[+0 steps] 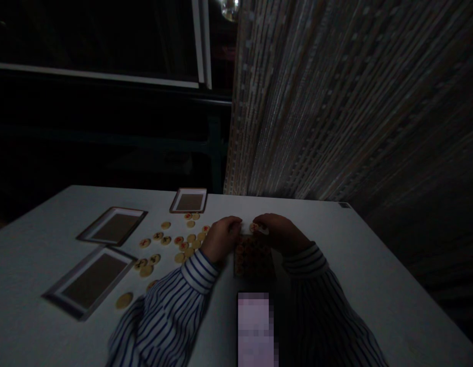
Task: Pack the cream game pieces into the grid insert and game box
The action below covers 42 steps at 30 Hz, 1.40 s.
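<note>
A dark box [254, 260] holding several round pieces in rows stands on the white table between my forearms. My right hand [280, 232] is at its far right corner, thumb and fingers closed on a round piece [253, 228] with a red mark. At the far left corner of the box is my left hand [223, 237], its fingers curled together; whether anything is between them is too dark to tell. Many loose round pieces [178, 240], some with red or dark marks and some plain, lie spread to the left of my left hand.
Three framed trays lie on the white table [335, 250]: one at the back [189, 202], one at the left [111, 226], one nearer me [91, 281]. A lit phone-like screen [256, 329] is at the near edge. Hanging strings [297, 102] rise behind the table.
</note>
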Each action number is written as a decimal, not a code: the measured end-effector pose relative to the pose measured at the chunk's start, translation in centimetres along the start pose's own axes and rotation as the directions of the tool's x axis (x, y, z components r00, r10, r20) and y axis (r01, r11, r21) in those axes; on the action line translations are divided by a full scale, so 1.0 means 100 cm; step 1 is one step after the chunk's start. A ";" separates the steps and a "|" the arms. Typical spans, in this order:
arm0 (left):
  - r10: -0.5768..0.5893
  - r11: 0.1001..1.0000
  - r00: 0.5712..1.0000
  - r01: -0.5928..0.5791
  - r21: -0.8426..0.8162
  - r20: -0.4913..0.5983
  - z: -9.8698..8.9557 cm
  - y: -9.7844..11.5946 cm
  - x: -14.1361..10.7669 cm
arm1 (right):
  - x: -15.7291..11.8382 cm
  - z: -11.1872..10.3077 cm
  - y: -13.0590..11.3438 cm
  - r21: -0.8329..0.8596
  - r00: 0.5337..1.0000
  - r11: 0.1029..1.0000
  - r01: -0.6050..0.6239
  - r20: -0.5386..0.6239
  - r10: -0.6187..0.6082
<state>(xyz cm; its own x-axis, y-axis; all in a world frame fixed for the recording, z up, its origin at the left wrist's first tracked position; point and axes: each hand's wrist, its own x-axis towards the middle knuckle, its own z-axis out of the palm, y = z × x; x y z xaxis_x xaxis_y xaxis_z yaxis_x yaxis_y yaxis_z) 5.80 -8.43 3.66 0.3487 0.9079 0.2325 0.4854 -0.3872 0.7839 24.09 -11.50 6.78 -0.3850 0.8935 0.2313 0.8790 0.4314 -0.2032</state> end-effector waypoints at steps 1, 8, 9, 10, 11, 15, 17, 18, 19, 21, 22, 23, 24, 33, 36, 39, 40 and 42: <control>0.009 0.999 1.000 -0.010 0.049 0.012 -0.001 0.000 -0.001 | 0.000 0.001 0.002 -0.016 1.000 1.000 -0.016 0.024 0.017; 0.002 0.968 0.995 -0.027 0.250 0.098 0.000 -0.003 -0.005 | -0.001 0.012 0.014 -0.146 0.974 0.985 -0.090 0.195 0.117; 0.003 0.965 0.994 -0.032 0.261 0.111 0.000 -0.004 -0.005 | -0.001 0.013 0.014 -0.164 0.968 0.982 -0.099 0.215 0.133; 0.000 0.962 0.992 -0.034 0.271 0.124 0.000 -0.004 -0.005 | -0.001 0.013 0.014 -0.177 0.961 0.978 -0.110 0.234 0.150; -0.003 0.960 0.991 -0.035 0.279 0.135 0.000 -0.005 -0.005 | -0.001 0.012 0.013 -0.188 0.953 0.975 -0.121 0.254 0.167; -0.006 0.957 0.985 -0.044 0.288 0.171 0.001 -0.006 -0.005 | 0.000 0.011 0.010 -0.221 0.933 0.966 -0.133 0.301 0.197; -0.001 0.955 0.982 -0.054 0.292 0.187 0.001 -0.006 -0.006 | 0.000 0.011 0.009 -0.235 0.929 0.964 -0.123 0.314 0.195; 0.000 0.954 0.981 -0.057 0.295 0.192 0.001 -0.006 -0.006 | 0.000 0.011 0.008 -0.242 0.928 0.963 -0.120 0.318 0.196; 0.001 0.953 0.981 -0.060 0.298 0.194 0.001 -0.006 -0.006 | 0.000 0.011 0.008 -0.248 0.926 0.961 -0.119 0.323 0.198; 0.007 0.952 0.981 -0.066 0.298 0.195 0.001 -0.007 -0.007 | 0.000 0.012 0.006 -0.257 0.922 0.959 -0.117 0.331 0.201; 0.010 0.954 0.981 -0.068 0.293 0.195 0.001 -0.007 -0.007 | 0.000 0.012 0.006 -0.263 0.919 0.957 -0.119 0.335 0.206; 0.012 0.955 0.981 -0.069 0.289 0.196 0.001 -0.008 -0.006 | 0.000 0.013 0.005 -0.269 0.917 0.955 -0.123 0.338 0.213; 0.012 0.955 0.980 -0.070 0.287 0.198 0.002 -0.009 -0.006 | 0.000 0.013 0.005 -0.274 0.914 0.954 -0.125 0.342 0.218; 0.004 0.946 0.974 -0.078 0.316 0.228 0.005 -0.017 -0.006 | 0.002 0.012 0.001 -0.296 0.908 0.948 -0.120 0.353 0.225; 0.021 0.941 0.972 -0.098 0.324 0.232 0.005 -0.017 -0.006 | 0.003 0.013 0.001 -0.299 0.903 0.945 -0.130 0.359 0.237; 0.015 0.935 0.972 -0.097 0.341 0.235 0.005 -0.017 -0.006 | 0.003 0.014 0.002 -0.297 0.900 0.946 -0.132 0.364 0.240; 0.015 0.934 0.972 -0.097 0.345 0.234 0.005 -0.017 -0.006 | 0.003 0.015 0.002 -0.297 0.900 0.946 -0.132 0.364 0.240; 0.016 0.933 0.971 -0.100 0.347 0.237 0.005 -0.016 -0.007 | 0.003 0.014 0.002 -0.296 0.900 0.946 -0.132 0.365 0.240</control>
<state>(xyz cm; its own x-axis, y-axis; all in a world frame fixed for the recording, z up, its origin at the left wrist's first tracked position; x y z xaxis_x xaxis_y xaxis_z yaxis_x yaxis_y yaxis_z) 5.19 -8.50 1.98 0.5363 0.8377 0.1025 0.6958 -0.5076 0.5082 23.77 -10.94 5.46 -0.2386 0.9527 -0.1881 0.9656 0.2533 0.0584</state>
